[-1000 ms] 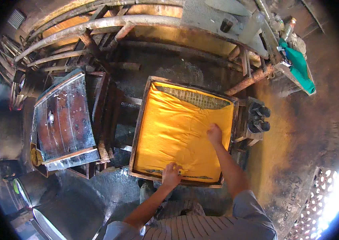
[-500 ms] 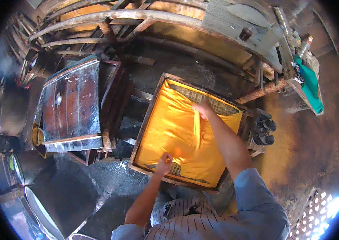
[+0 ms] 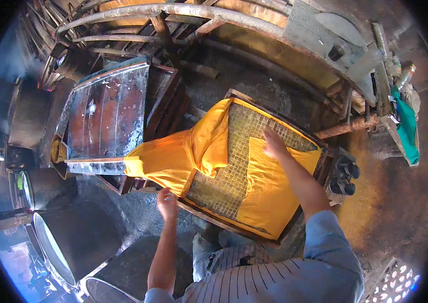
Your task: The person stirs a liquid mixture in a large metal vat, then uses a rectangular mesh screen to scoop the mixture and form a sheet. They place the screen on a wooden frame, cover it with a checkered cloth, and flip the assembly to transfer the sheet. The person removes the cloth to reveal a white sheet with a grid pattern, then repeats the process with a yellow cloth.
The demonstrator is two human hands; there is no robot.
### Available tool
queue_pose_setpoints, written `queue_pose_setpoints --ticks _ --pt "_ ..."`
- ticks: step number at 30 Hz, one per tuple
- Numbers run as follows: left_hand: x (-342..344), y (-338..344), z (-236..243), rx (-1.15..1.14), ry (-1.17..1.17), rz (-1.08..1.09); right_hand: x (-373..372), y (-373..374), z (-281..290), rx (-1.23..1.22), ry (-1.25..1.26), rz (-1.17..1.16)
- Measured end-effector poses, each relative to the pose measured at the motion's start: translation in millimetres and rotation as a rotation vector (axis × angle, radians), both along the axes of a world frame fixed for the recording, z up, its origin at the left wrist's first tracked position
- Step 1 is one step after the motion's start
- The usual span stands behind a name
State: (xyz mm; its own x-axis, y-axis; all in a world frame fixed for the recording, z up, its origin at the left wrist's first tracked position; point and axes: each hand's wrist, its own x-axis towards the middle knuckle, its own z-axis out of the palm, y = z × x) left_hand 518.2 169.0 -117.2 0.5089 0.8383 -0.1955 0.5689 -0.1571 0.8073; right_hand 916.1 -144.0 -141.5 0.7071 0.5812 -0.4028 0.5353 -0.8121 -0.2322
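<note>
The yellow cloth (image 3: 269, 192) lies half peeled off the wooden tray (image 3: 294, 230), whose gridded mesh floor (image 3: 234, 171) shows bare in the middle. One part still covers the tray's side toward four o'clock; the other hangs bunched over the tray's edge at nine o'clock, trailing toward the metal-clad slab (image 3: 105, 118). The right hand (image 3: 273, 144) presses flat, fingers spread, on the cloth's upper corner, toward one o'clock on the tray. The left hand (image 3: 167, 201) sits at the tray's seven o'clock corner, just below the draped fold; whether its grip is closed on cloth cannot be told. The left hand is nearer the loose part.
</note>
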Motion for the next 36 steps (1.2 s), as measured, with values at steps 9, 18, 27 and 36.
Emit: queue_pose_setpoints --ticks 9,18,27,36 --pt "155.2 -69.7 -25.4 0.948 0.261 -0.852 -216.6 -77.4 25.4 -0.080 -0.042 -0.031" --pt "245.0 164.3 139.6 0.959 0.402 -0.144 -209.2 -84.0 23.2 -0.056 0.034 -0.072" --pt "87.8 11.3 63.7 0.724 0.297 -0.109 -238.3 -70.8 16.9 0.024 0.011 -0.101" --pt "74.0 90.2 -120.3 -0.250 0.199 -0.418 -228.6 -105.3 18.1 0.585 -0.037 -0.158"
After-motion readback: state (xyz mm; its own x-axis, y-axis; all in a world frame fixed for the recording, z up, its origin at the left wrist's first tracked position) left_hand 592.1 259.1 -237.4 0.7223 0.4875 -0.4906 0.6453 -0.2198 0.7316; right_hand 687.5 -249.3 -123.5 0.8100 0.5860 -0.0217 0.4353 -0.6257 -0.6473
